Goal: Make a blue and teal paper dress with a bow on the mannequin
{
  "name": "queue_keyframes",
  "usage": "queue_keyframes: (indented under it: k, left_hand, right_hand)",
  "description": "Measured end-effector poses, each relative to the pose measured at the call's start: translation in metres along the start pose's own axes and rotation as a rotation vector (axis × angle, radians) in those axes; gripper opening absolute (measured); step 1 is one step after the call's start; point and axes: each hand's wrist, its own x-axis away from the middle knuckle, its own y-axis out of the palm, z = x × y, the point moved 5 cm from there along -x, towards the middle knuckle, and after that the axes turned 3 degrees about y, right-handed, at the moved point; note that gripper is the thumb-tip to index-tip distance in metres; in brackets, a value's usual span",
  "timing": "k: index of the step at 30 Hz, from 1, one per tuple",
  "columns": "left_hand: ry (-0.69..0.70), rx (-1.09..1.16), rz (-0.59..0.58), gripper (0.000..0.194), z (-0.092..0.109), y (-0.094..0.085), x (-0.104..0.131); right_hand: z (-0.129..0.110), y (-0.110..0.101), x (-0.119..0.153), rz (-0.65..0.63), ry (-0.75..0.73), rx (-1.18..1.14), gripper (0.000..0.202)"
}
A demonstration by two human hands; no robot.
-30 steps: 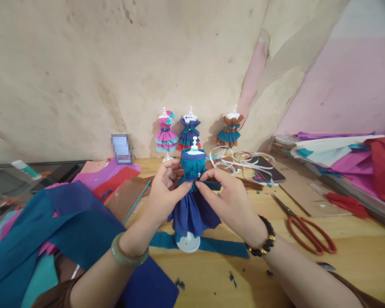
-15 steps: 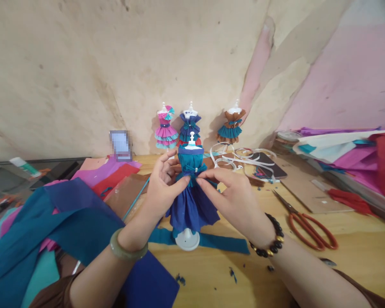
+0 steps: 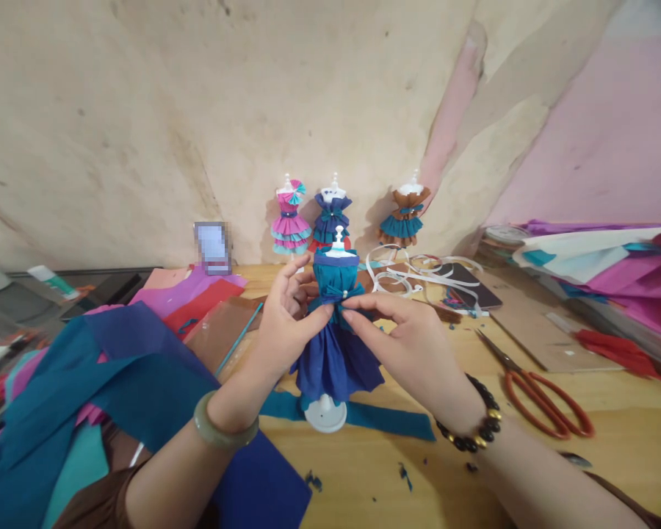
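In front of me a miniature dress form (image 3: pixel 338 250) stands, tilted slightly, on a white round base (image 3: pixel 324 416). It wears a crepe-paper dress (image 3: pixel 336 360) with a teal bodice and a blue ruffled skirt. A teal bow (image 3: pixel 341 292) with a small pearl sits at its waist. My left hand (image 3: pixel 291 316) is wrapped round the left side of the form, thumb on the waist, its other fingers partly hidden behind. With thumb and forefinger, my right hand (image 3: pixel 402 330) pinches at the bow's lower edge; the exact fold between the fingertips is hidden.
Orange-handled scissors (image 3: pixel 534 393) lie at right. A teal paper strip (image 3: pixel 391 422) runs behind the base. Coloured crepe paper (image 3: pixel 143 397) is heaped at left. Three dressed forms (image 3: pixel 290 220) stand by the wall, near white ribbon (image 3: pixel 388 283) and a phone (image 3: pixel 213 246).
The whole view has shifted slightly, so things appear a little further right. Both hands keep their hold at the waist, with only a slight tilt of the dress form.
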Motion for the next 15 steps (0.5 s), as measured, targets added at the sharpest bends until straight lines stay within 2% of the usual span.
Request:
queue_keyframes:
  k: [6, 15]
  left_hand:
    - [-0.008, 0.004, 0.004, 0.063, 0.0006, 0.0004, 0.0004]
    - [-0.018, 0.008, 0.002, 0.066, 0.0004, 0.0001, 0.0004]
  right_hand:
    - [0.0005, 0.0012, 0.0028, 0.013, -0.026, 0.097, 0.011]
    - [0.0003, 0.0037, 0.0033, -0.035, -0.05, 0.079, 0.011]
